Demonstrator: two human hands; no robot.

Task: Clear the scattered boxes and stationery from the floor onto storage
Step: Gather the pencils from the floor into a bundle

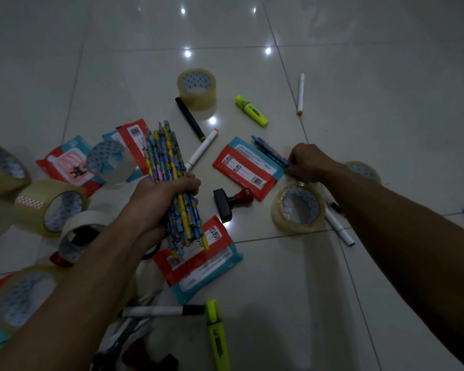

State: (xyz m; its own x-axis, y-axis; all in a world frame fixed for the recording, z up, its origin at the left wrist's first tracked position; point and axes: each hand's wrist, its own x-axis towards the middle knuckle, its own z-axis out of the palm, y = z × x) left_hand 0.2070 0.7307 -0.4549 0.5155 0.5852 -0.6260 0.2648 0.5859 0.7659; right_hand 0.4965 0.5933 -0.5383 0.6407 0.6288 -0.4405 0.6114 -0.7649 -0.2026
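Left hand [161, 199] gripped a bundle of patterned pencils [172, 183] upright off the floor, fingers [190, 183] wrapped tight round its middle, likely as the gathering hand while the right collected strays. Right hand [310, 162] reached to a few loose pencils [269, 149] lying across a red-and-teal packet [248, 170], fingers curled and pinching their near ends. Tape rolls [298, 207], markers and packets crowded the near tiles; the far floor [359, 49] lay open.

arms: two, bare to the elbow | sleeves: unseen | hands [156, 199]: ungloved
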